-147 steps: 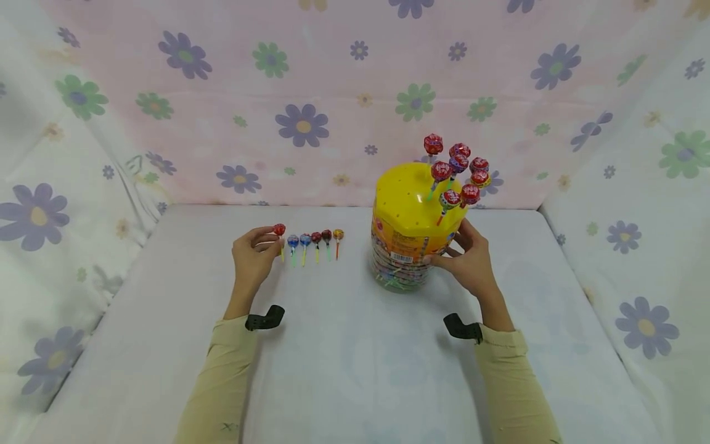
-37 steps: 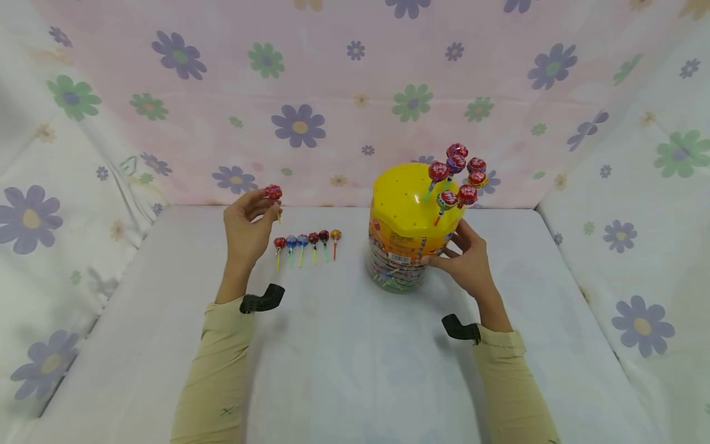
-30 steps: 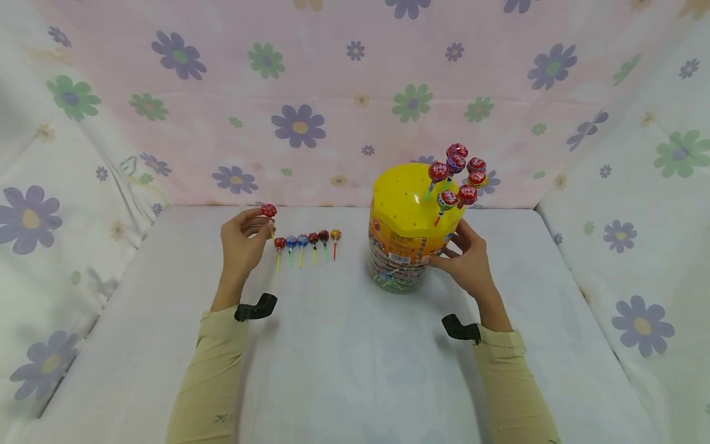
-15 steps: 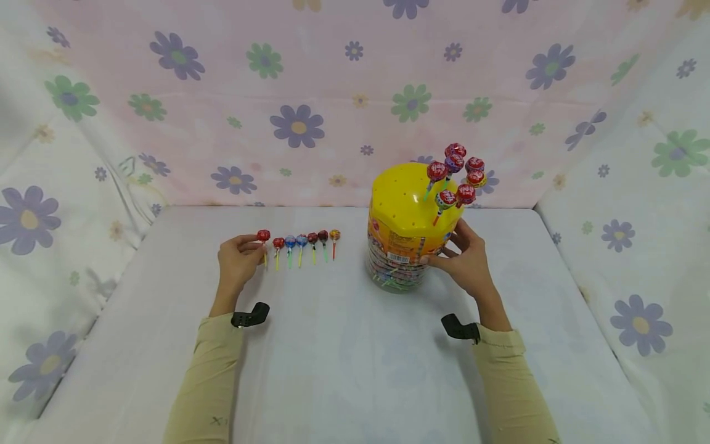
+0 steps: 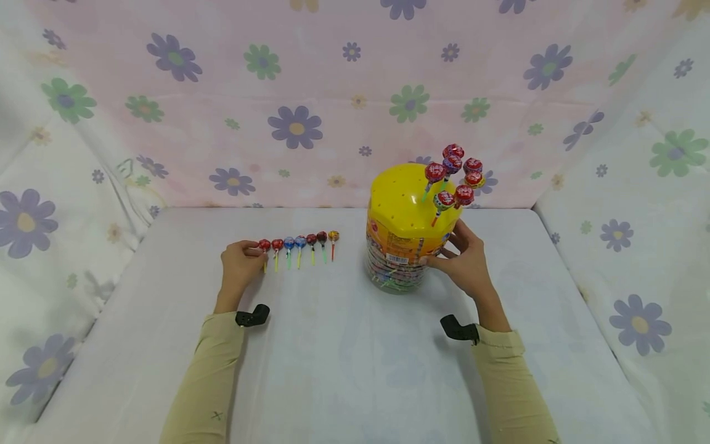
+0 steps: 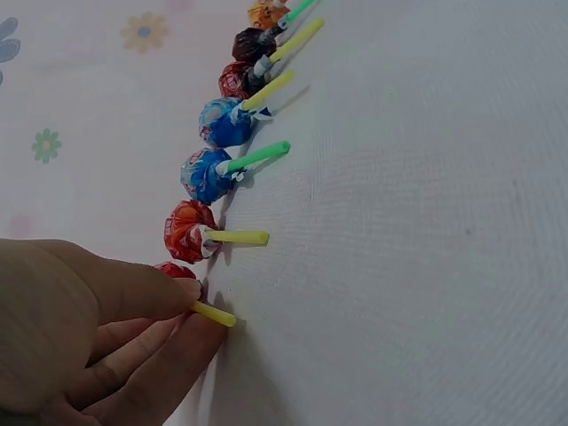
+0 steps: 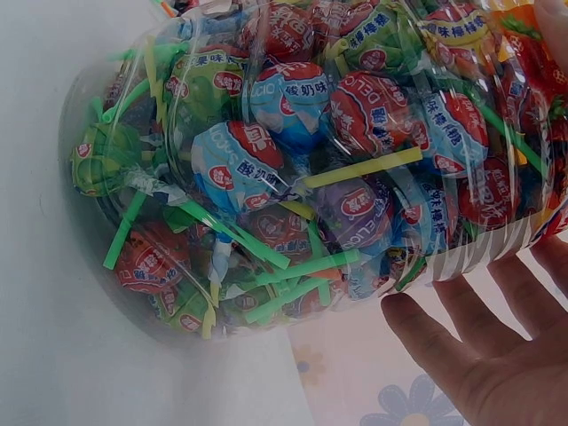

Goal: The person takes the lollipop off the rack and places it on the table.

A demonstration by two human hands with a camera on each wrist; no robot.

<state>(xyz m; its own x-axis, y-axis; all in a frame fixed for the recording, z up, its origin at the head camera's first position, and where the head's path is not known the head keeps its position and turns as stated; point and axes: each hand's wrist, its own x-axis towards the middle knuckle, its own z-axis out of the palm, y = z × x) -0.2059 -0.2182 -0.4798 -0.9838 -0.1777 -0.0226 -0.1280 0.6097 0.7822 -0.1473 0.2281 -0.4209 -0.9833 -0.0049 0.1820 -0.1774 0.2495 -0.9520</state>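
Nearer the right edge of a white-covered table [image 5: 344, 364], the right hand [image 5: 467, 262] grips a clear candy jar [image 5: 396, 274] around its side. Nearer the left edge, the left hand [image 5: 240, 268] pinches a red lollipop [image 5: 264, 245] at the end of a row of six lollipops [image 5: 300, 241] lying toward the far edge; lining it up seems the step in hand, and the next move likely calls for loosening the pinch without nudging its neighbour. Farthest, seven upright lollipops [image 5: 435, 172] stick out of the jar's yellow lid [image 5: 396, 194].

This looks like a curtained booth, with flower-printed cloth [image 5: 333, 80] hung around three sides of a white-covered table [image 5: 355, 357].
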